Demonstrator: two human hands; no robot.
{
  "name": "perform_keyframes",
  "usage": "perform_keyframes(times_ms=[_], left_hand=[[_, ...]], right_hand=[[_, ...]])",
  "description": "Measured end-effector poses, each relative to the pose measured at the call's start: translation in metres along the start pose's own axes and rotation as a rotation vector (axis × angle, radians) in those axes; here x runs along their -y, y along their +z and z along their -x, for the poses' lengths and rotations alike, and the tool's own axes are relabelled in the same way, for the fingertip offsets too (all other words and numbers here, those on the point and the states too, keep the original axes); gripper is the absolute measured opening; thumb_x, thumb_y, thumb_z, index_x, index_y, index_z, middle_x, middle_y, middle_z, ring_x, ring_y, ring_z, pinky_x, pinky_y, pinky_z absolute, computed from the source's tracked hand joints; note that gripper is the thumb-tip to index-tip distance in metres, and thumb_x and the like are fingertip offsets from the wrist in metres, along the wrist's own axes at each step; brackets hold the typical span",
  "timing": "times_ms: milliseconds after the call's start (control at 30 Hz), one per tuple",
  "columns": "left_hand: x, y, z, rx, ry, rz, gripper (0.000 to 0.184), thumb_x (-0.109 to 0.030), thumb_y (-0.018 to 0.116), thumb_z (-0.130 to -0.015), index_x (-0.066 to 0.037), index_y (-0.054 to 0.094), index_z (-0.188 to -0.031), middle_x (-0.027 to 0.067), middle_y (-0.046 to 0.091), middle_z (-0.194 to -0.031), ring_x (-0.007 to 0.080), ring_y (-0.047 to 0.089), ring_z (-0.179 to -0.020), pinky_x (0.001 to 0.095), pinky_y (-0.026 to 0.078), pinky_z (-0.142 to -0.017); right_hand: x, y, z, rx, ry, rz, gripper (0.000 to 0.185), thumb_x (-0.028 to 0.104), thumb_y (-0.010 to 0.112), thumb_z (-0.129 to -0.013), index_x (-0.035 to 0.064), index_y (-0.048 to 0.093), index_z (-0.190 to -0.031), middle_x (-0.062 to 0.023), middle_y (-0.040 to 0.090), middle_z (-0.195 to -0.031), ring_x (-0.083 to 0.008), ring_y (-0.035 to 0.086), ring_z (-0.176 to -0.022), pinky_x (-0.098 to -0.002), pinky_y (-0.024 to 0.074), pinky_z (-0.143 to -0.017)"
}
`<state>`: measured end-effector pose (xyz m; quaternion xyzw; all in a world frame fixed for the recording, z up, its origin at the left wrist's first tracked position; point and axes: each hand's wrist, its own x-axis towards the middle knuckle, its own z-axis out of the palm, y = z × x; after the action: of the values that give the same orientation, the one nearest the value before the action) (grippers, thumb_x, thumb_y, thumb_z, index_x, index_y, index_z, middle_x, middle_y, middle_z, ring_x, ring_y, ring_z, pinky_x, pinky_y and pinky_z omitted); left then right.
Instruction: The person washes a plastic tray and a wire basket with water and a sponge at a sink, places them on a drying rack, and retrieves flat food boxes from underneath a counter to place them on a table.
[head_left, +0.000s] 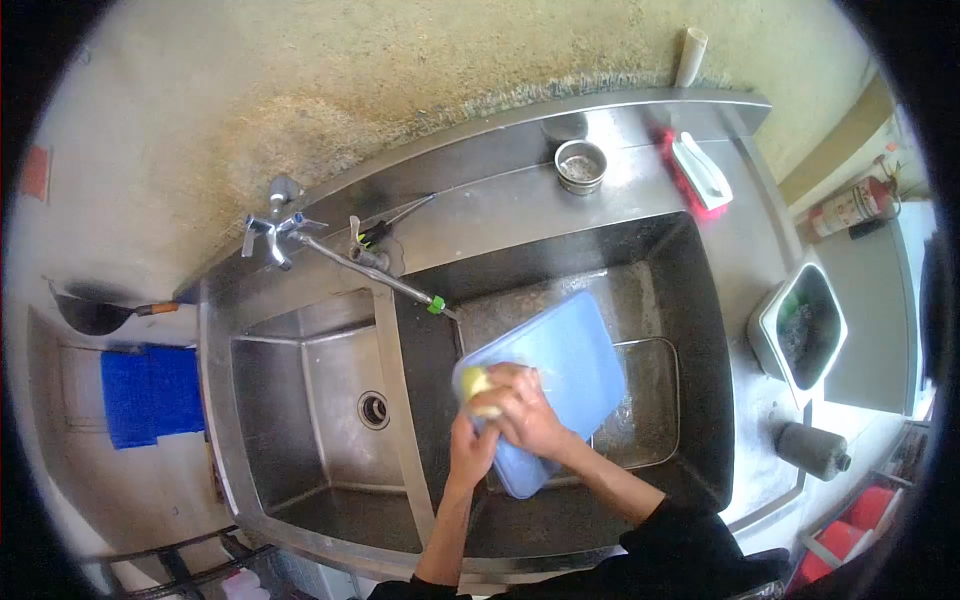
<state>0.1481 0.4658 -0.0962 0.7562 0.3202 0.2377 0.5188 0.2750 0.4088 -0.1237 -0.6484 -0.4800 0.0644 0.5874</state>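
Observation:
A flat blue rectangular piece with rounded corners, which looks like a plastic lid, is tilted inside the right basin of the steel sink. My left hand is closed at its near left edge, its fingertips partly hidden. Against the lid's left corner, my right hand is closed around a yellow sponge, blurred by motion. A wire rack lies on the basin floor, partly behind the lid. The tap's spout, tipped with a green fitting, reaches over the divider to the right basin.
Behind the basin sit a small steel bowl and a white-handled brush with pink bristles. On the right are a steel container with dark contents and a grey bottle. Left stand a wok and blue cloth.

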Motion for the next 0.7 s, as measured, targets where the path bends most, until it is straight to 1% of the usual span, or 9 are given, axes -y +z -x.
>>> perform_keyframes(times_ms=[67, 133, 233, 300, 367, 433, 533, 633, 700], left_hand=[[-0.012, -0.009, 0.018, -0.095, -0.121, 0.185, 0.025, -0.015, 0.053, -0.083, 0.001, 0.051, -0.101, 0.0078, 0.055, -0.092, 0.0106, 0.051, -0.082, 0.0262, 0.042, -0.071], [-0.039, -0.02, 0.025, -0.197, -0.226, 0.409, 0.031, -0.012, 0.049, -0.082, 0.003, 0.047, -0.109, 0.0089, 0.054, -0.1, 0.0149, 0.05, -0.089, 0.0291, 0.041, -0.077], [-0.033, -0.019, 0.037, -0.134, -0.232, 0.291, 0.026, -0.015, 0.051, -0.083, 0.002, 0.049, -0.102, 0.0077, 0.055, -0.093, 0.0133, 0.05, -0.083, 0.0298, 0.042, -0.073], [-0.018, -0.003, 0.03, -0.106, -0.125, 0.217, 0.025, -0.016, 0.049, -0.085, 0.002, 0.048, -0.102, 0.0064, 0.055, -0.091, 0.0122, 0.05, -0.082, 0.0286, 0.041, -0.072], [-0.015, 0.004, 0.031, -0.237, -0.203, 0.171, 0.025, -0.018, 0.047, -0.086, 0.002, 0.048, -0.102, 0.0056, 0.055, -0.091, 0.0118, 0.05, -0.081, 0.028, 0.041, -0.07], [-0.016, -0.002, 0.042, -0.38, -0.275, 0.432, 0.029, -0.02, 0.044, -0.088, 0.002, 0.047, -0.106, 0.0066, 0.055, -0.092, 0.0128, 0.05, -0.082, 0.0275, 0.041, -0.072], [-0.024, -0.02, 0.056, -0.245, -0.232, 0.482, 0.038, -0.024, 0.044, -0.088, 0.003, 0.042, -0.115, 0.0107, 0.051, -0.105, 0.0178, 0.048, -0.098, 0.0303, 0.039, -0.083], [-0.001, -0.01, 0.045, -0.192, -0.141, 0.255, 0.038, -0.025, 0.044, -0.088, 0.003, 0.043, -0.113, 0.0097, 0.052, -0.103, 0.0167, 0.049, -0.094, 0.0301, 0.041, -0.081], [0.019, -0.009, 0.042, -0.256, -0.364, 0.16, 0.038, -0.027, 0.045, -0.088, 0.002, 0.044, -0.112, 0.009, 0.053, -0.1, 0.0154, 0.051, -0.091, 0.0292, 0.041, -0.079]], right_hand=[[0.013, -0.006, -0.01, 0.047, -0.115, 0.056, 0.029, 0.004, 0.058, -0.062, 0.0106, 0.057, -0.091, -0.014, 0.05, -0.1, -0.0295, 0.045, -0.101, -0.044, 0.0316, -0.085], [-0.011, -0.025, -0.019, -0.251, 0.211, 0.217, 0.03, -0.004, 0.05, -0.067, 0.0102, 0.058, -0.093, -0.0158, 0.047, -0.106, -0.0293, 0.043, -0.097, -0.0433, 0.0312, -0.085], [-0.03, -0.042, -0.01, -0.288, 0.515, 0.275, 0.031, -0.008, 0.047, -0.068, 0.0071, 0.057, -0.093, -0.015, 0.049, -0.097, -0.0275, 0.045, -0.089, -0.0373, 0.0388, -0.076], [0.002, -0.018, 0.004, -0.225, 0.117, 0.217, 0.028, -0.007, 0.05, -0.068, 0.0071, 0.057, -0.092, -0.0125, 0.052, -0.085, -0.0271, 0.05, -0.079, -0.0346, 0.0427, -0.068], [0.059, 0.002, 0.015, -0.089, 0.02, -0.015, 0.018, 0.0, 0.051, -0.072, 0.0069, 0.058, -0.087, -0.0124, 0.055, -0.078, -0.0282, 0.054, -0.072, -0.0353, 0.0447, -0.063], [0.019, -0.001, 0.022, -0.029, 0.109, 0.183, 0.015, 0.002, 0.052, -0.073, 0.0076, 0.058, -0.086, -0.0125, 0.056, -0.078, -0.0275, 0.055, -0.068, -0.0353, 0.0449, -0.057], [-0.043, -0.032, -0.004, -0.014, 0.507, 0.405, 0.011, 0.01, 0.052, -0.075, 0.0082, 0.055, -0.086, -0.0129, 0.059, -0.068, -0.0275, 0.056, -0.052, -0.0376, 0.0445, -0.048], [-0.003, 0.001, 0.006, 0.012, 0.361, 0.46, 0.01, 0.009, 0.053, -0.074, 0.0115, 0.057, -0.083, -0.0093, 0.059, -0.067, -0.0262, 0.056, -0.051, -0.0372, 0.0446, -0.047], [0.036, 0.019, 0.035, 0.119, 0.188, 0.327, 0.008, 0.01, 0.054, -0.072, 0.0136, 0.059, -0.078, -0.005, 0.06, -0.067, -0.0242, 0.058, -0.056, -0.0368, 0.0459, -0.051]])
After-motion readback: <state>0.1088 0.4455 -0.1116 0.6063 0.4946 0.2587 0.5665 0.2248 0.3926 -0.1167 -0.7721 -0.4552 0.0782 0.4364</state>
